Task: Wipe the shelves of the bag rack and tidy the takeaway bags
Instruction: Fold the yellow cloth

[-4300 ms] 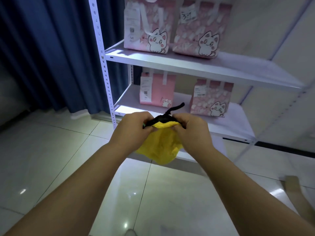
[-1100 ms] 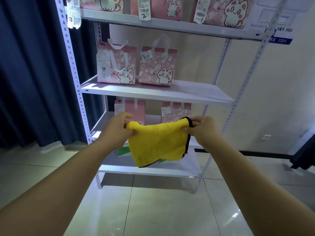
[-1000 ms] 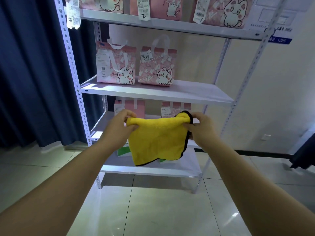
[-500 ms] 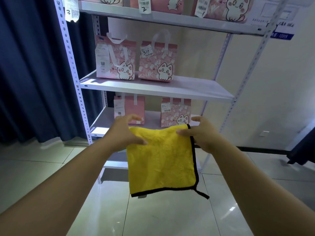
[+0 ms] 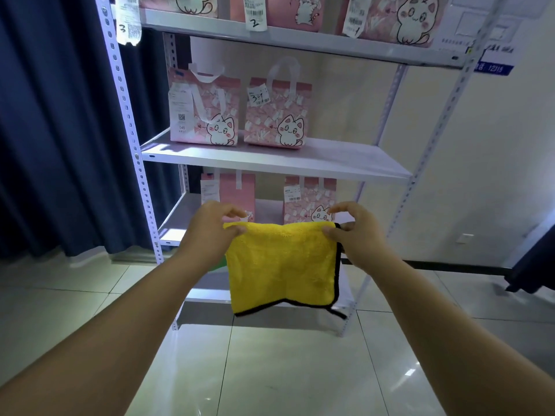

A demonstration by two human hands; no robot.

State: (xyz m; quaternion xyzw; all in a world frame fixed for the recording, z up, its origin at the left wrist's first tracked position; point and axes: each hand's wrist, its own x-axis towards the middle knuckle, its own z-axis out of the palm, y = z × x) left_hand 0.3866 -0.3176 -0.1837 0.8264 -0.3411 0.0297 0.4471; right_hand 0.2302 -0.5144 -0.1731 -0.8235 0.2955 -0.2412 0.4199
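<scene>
A yellow cloth [image 5: 282,268] with black edging hangs in front of me, folded double. My left hand [image 5: 210,232] pinches its top left corner and my right hand [image 5: 354,232] pinches its top right corner. Behind it stands the white metal bag rack [image 5: 270,159]. Two pink cat-print takeaway bags [image 5: 204,112] [image 5: 276,115] stand side by side on the middle shelf. Two more pink bags [image 5: 234,190] [image 5: 309,196] stand on the shelf below, partly hidden by my hands. The bottoms of further bags [image 5: 390,22] show on the top shelf.
A dark blue curtain [image 5: 60,130] hangs left of the rack. A pale wall [image 5: 480,160] with a socket is on the right, and a dark object [image 5: 531,265] stands at the far right edge. Glossy floor tiles [image 5: 270,370] lie between me and the rack.
The cloth was bunched, then spread out hanging long between both hands; now it hangs shorter, folded, and my hands sit slightly further apart. The view has tilted up from the lower shelves.
</scene>
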